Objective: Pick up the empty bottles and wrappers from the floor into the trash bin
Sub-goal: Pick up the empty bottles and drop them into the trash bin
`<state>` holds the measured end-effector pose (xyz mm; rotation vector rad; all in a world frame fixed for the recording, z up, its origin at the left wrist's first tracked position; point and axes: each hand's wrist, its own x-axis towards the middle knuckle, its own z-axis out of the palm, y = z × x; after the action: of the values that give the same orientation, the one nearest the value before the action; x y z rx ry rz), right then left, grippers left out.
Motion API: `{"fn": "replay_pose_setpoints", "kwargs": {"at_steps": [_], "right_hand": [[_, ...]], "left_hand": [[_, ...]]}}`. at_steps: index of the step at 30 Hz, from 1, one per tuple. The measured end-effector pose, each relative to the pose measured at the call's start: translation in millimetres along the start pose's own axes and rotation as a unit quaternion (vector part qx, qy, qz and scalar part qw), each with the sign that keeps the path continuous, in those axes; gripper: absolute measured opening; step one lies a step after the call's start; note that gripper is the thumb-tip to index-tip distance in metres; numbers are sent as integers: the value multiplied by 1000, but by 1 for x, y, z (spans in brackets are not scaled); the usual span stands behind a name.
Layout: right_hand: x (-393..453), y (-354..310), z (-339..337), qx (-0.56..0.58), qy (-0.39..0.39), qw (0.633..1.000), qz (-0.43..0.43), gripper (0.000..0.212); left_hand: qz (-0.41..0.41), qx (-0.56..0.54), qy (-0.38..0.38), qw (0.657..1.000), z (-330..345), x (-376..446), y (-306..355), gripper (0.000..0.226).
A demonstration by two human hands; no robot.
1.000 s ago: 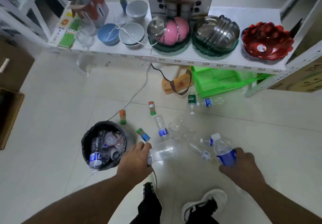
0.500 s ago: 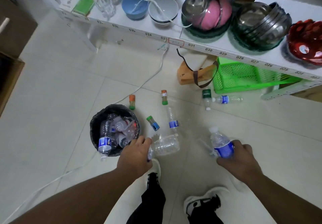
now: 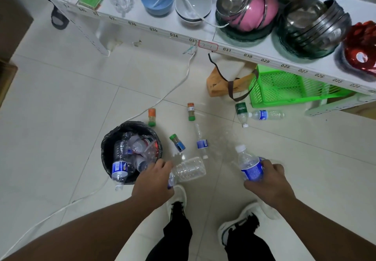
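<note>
In the head view, the left hand (image 3: 153, 181) is clenched around a clear bottle (image 3: 188, 168) lying sideways just right of the trash bin (image 3: 107, 144), which is already full of bottles. The right hand (image 3: 268, 181) grips a blue-labelled bottle (image 3: 249, 164), farther right of the bin. Beyond the bin, a green-capped bottle (image 3: 177, 142) and a slim bottle (image 3: 201, 141) lie on the floor (image 3: 61, 108).
</note>
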<state>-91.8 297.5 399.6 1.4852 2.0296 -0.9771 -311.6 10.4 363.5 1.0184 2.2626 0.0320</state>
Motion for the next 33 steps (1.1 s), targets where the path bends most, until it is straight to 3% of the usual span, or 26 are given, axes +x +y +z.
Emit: {"fn": "replay_pose_setpoints", "kwargs": {"at_steps": [11, 20, 26, 33], "right_hand": [[60, 32, -15, -34, -41, 998, -41, 65], [121, 53, -22, -87, -68, 990, -84, 72], [189, 43, 27, -151, -78, 979, -113, 84], [323, 6, 149, -192, -73, 971, -121, 101]], "left_hand": [[-54, -33, 5, 998, 22, 24, 48, 57], [-162, -96, 15, 982, 64, 67, 90, 56], [-161, -114, -6, 980, 124, 133, 76, 64], [-107, -52, -47, 992, 223, 192, 3, 61]]}}
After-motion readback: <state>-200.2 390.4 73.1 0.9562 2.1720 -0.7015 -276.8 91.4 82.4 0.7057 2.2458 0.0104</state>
